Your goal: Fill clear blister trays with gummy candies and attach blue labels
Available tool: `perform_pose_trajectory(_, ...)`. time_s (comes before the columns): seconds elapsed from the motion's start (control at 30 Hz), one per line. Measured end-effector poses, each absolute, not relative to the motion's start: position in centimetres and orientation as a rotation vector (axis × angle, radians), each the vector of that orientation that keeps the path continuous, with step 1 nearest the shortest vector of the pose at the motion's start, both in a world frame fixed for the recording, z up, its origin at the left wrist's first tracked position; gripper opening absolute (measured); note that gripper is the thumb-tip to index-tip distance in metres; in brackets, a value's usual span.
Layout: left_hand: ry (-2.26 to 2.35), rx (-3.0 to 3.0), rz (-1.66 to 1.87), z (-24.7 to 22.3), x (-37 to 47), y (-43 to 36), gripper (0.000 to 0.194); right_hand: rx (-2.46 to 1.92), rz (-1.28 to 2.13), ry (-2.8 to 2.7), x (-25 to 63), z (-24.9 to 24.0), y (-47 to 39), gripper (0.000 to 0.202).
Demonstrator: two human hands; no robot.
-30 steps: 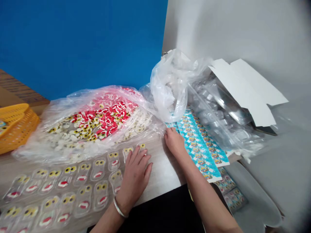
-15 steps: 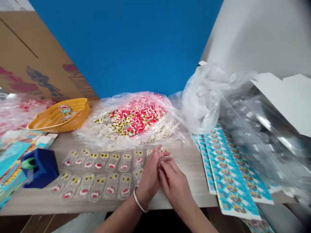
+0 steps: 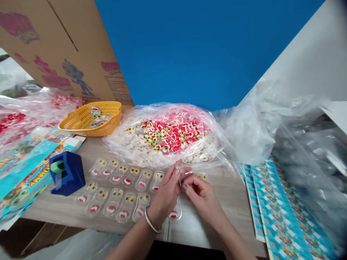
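Observation:
Over the right end of the rows, my left hand (image 3: 167,188), with a bangle at its wrist, is closed around a small clear plastic piece (image 3: 181,176), probably a blister shell, mostly hidden by the fingers. My right hand (image 3: 200,194) pinches at the same piece from the right. Two rows of clear blister shells (image 3: 126,207) lie on the table to the left, each with a pair of yellow eye pieces and a red-and-white mouth piece. Behind my hands, an open plastic bag (image 3: 137,146) holds a heap of eye and mouth pieces (image 3: 175,135).
A yellow basket (image 3: 112,126) with a few packed items stands back left. Before it are a blue tape dispenser (image 3: 72,173) and printed cardboard (image 3: 35,173). Printed card sheets (image 3: 279,213) and plastic bags (image 3: 252,130) lie right. A carton (image 3: 89,39) and blue panel (image 3: 200,50) rise behind.
The view has swung left, so things on the table appear farther right. My right hand's fingers have drawn slightly apart from my left hand, still touching the clear piece.

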State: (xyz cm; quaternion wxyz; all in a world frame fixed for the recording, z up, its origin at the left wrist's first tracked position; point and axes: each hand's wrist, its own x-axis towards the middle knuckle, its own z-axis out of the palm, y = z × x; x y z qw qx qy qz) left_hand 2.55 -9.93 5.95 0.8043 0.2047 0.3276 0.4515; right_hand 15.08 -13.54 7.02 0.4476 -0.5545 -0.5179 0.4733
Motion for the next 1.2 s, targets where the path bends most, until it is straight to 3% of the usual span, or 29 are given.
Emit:
perform_pose_trajectory(0.2,0.704,0.425,0.996,5.5,0.2,-8.1,0.056,-1.319,1.368,-1.319,13.4,7.8,-10.2,0.01)
perform_pose_trajectory(0.5,0.691,0.354,0.976,5.3,-2.0,-6.6,0.054,-1.265,1.688,-1.028,12.0,7.2,-8.0,0.032)
perform_pose_trajectory(0.7,0.727,0.328,1.02,4.8,-2.2,-6.1,0.051,-1.285,1.725,-1.019,12.1,6.8,-7.4,0.03)
perform_pose_trajectory(0.77,0.755,0.288,1.062,4.7,-2.5,-5.3,0.048,-1.382,1.549,-1.188,13.0,6.7,-6.0,0.026)
perform_pose_trajectory(0.97,0.843,0.148,1.094,4.9,-3.2,-1.8,0.035,-1.763,0.558,-1.864,15.0,5.8,1.0,0.02)
perform_pose_trajectory(1.2,1.031,0.301,1.1,3.6,-2.2,-0.8,0.044,-2.041,0.248,-2.269,13.7,4.2,4.1,0.024)
